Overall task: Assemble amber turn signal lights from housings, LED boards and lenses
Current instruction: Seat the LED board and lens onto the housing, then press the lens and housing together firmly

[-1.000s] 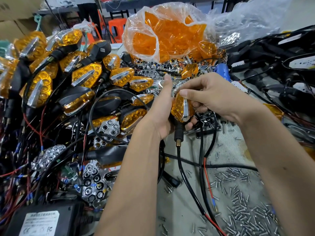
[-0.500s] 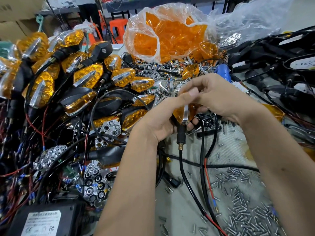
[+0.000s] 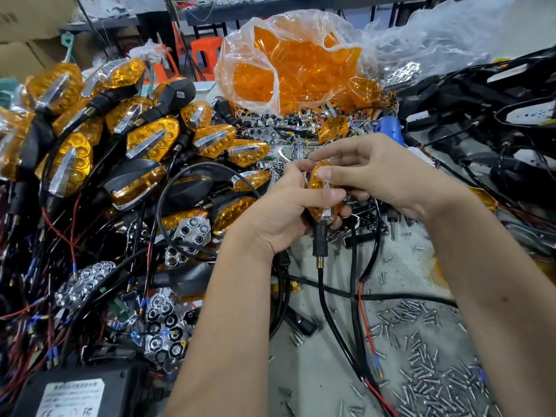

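Note:
An amber turn signal light [image 3: 319, 188] with a chrome strip stands upright between both hands at the centre. My left hand [image 3: 279, 212] grips its housing from the left, thumb laid across the amber lens. My right hand [image 3: 379, 173] pinches the lens top from the right with thumb and fingers. The light's black stem and cable [image 3: 319, 245] hang down below the hands. A loose amber lens [image 3: 333, 129] lies just beyond them.
Finished amber lights [image 3: 150, 139] are piled at left over tangled wires. A clear bag of amber lenses [image 3: 288, 70] sits behind. Chrome reflector boards [image 3: 192, 230] lie at left centre. Loose screws [image 3: 427, 356] cover the table at lower right. A black power unit [image 3: 72, 395] is at bottom left.
My left thumb has folded from pointing up to lying across the lens. My right fingers shifted up to pinch the lens top. The light stays in both hands.

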`<control>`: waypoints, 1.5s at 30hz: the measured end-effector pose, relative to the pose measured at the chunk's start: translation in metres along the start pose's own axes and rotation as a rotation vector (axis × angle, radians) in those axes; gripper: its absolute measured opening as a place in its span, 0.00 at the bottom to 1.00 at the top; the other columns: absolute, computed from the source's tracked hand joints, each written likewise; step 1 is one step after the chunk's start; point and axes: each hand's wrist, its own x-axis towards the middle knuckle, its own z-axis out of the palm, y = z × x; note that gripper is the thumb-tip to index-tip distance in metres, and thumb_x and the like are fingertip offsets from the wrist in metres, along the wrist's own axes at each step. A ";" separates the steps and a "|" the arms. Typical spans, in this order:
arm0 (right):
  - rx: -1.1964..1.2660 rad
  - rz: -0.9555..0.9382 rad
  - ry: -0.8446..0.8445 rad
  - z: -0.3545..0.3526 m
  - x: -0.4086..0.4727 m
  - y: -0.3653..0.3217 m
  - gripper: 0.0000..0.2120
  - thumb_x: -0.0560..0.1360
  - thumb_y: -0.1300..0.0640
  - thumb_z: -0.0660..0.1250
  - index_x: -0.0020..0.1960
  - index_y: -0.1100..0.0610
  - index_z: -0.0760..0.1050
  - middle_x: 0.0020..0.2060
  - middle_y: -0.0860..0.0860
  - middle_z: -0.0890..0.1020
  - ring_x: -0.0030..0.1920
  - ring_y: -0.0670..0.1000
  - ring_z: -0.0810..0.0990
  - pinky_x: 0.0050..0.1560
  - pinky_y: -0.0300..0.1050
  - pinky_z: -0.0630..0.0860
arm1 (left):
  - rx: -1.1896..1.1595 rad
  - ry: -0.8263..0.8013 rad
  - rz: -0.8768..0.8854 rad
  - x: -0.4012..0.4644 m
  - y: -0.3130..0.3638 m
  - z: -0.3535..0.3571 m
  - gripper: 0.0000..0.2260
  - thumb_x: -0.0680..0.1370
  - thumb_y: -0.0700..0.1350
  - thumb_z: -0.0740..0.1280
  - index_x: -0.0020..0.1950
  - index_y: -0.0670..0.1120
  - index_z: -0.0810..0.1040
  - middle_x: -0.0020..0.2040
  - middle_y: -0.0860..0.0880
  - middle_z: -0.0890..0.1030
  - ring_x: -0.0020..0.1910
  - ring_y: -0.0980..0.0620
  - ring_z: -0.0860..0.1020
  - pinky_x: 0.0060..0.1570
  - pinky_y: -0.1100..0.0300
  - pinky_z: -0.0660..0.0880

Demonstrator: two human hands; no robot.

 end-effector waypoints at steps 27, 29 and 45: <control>0.567 -0.063 0.309 -0.002 0.000 -0.002 0.25 0.82 0.39 0.61 0.40 0.56 0.84 0.46 0.58 0.85 0.47 0.55 0.84 0.53 0.51 0.81 | 0.600 0.341 0.649 0.012 -0.011 0.013 0.23 0.74 0.39 0.78 0.68 0.40 0.81 0.57 0.47 0.86 0.57 0.52 0.84 0.61 0.50 0.81; 0.633 0.000 0.468 0.003 0.004 -0.003 0.32 0.84 0.36 0.55 0.34 0.55 0.80 0.37 0.55 0.83 0.38 0.52 0.82 0.46 0.49 0.80 | 0.605 0.327 0.616 0.013 -0.015 0.022 0.25 0.72 0.37 0.80 0.68 0.40 0.80 0.59 0.47 0.86 0.61 0.52 0.83 0.64 0.49 0.79; 0.827 -0.112 0.885 0.016 0.009 -0.012 0.35 0.86 0.41 0.54 0.22 0.53 0.65 0.21 0.51 0.72 0.24 0.51 0.73 0.32 0.44 0.74 | 0.951 0.313 0.774 0.015 -0.021 0.041 0.18 0.82 0.45 0.68 0.70 0.43 0.80 0.48 0.51 0.87 0.40 0.63 0.78 0.42 0.65 0.71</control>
